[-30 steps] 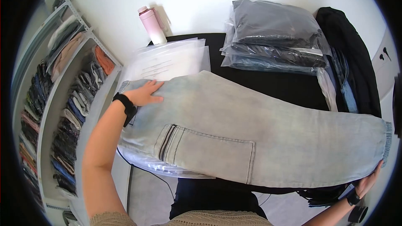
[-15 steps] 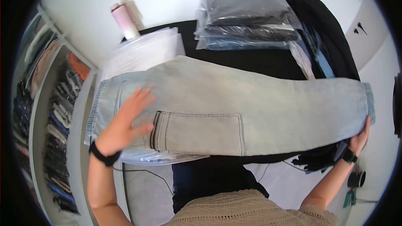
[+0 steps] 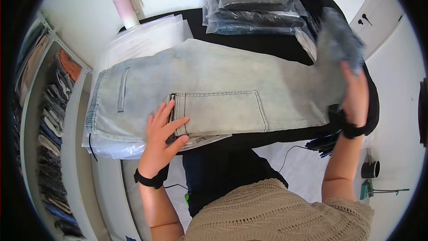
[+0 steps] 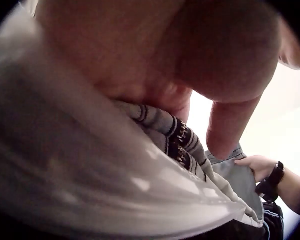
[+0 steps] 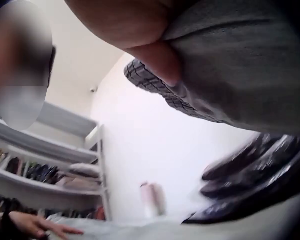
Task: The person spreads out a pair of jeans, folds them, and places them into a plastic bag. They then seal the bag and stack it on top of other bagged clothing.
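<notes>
Spread left hand (image 3: 162, 140) and pinching right hand (image 3: 355, 96) apparently fold pale-blue denim trousers (image 3: 223, 111), which need laying toward the black table's (image 3: 267, 44) left edge.

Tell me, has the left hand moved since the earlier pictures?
Yes: against the pink bottle in the head view, the left hand has moved right and down.

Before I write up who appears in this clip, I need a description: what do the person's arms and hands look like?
The left hand and right hand are ungloved. Each wrist wears a black band, left and right; the right one carries a dark block. The right sleeve is tan knit, leaving the forearm bare.
</notes>
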`<act>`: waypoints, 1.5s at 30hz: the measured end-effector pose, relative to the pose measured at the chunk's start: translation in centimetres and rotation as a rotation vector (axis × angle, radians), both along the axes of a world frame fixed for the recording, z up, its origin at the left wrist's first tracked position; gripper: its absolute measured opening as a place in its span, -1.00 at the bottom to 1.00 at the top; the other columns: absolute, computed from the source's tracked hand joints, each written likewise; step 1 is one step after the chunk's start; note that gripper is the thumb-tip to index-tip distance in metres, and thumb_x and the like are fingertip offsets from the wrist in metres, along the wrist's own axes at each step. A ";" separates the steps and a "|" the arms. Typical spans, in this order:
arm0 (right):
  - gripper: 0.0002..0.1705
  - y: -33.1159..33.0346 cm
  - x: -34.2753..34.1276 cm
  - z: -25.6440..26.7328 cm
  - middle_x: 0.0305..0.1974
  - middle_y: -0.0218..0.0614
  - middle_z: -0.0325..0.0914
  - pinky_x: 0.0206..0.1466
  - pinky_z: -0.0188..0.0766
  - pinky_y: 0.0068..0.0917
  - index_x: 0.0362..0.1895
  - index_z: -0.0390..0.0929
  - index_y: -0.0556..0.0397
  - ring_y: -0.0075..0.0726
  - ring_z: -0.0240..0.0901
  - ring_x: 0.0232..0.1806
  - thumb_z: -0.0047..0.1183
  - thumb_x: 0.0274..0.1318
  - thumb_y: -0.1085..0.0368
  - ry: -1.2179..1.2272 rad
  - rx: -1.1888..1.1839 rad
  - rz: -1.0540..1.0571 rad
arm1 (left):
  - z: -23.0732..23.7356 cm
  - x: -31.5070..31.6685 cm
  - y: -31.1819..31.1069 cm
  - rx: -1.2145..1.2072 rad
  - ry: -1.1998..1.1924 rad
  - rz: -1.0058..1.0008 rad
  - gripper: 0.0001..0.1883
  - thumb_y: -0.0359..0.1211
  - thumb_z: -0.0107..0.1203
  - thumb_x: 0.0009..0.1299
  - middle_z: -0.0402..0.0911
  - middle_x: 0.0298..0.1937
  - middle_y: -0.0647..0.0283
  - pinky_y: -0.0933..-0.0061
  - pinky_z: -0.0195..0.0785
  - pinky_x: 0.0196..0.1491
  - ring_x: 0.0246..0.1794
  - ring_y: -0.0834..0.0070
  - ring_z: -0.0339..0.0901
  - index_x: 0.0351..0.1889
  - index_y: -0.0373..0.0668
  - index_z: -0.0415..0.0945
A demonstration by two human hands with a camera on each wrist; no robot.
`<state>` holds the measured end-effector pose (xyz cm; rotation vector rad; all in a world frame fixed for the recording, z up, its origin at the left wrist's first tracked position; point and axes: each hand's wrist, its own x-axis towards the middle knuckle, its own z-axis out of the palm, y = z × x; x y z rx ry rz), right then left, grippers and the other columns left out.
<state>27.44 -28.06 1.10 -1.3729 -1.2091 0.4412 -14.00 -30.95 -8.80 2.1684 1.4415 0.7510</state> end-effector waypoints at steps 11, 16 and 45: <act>-0.21 -1.1 -12.9 -11.5 0.30 -0.06 0.12 0.33 0.01 -0.02 0.33 0.06 0.08 0.06 0.04 0.34 -0.02 -0.09 0.50 -0.896 -0.206 0.449 | -0.8 -0.6 -0.2 0.018 -0.059 -0.019 -0.56 -0.32 0.18 0.17 0.10 0.42 0.19 -0.03 -0.44 0.39 0.45 0.16 -0.08 0.07 0.03 0.49; -0.25 0.3 -12.4 -11.6 0.29 -0.05 0.15 0.33 0.00 -0.01 0.31 0.08 0.07 0.08 0.07 0.32 -0.04 -0.06 0.50 -0.570 -0.189 0.515 | -0.7 -0.5 -0.2 0.025 -0.077 -0.005 -0.58 -0.31 0.16 0.18 0.12 0.41 0.19 0.00 -0.45 0.40 0.45 0.16 -0.08 0.06 0.03 0.50; -0.29 -1.3 -12.8 -13.2 0.26 -0.07 0.18 0.30 0.00 0.06 0.28 0.14 0.12 0.06 0.02 0.33 0.01 -0.04 0.39 -0.825 -0.067 0.390 | -1.3 -1.8 -1.2 -0.048 -0.564 -0.038 -0.63 -0.48 0.05 0.26 0.22 0.33 0.04 0.23 -0.10 0.36 0.39 0.22 0.07 0.07 -0.24 0.44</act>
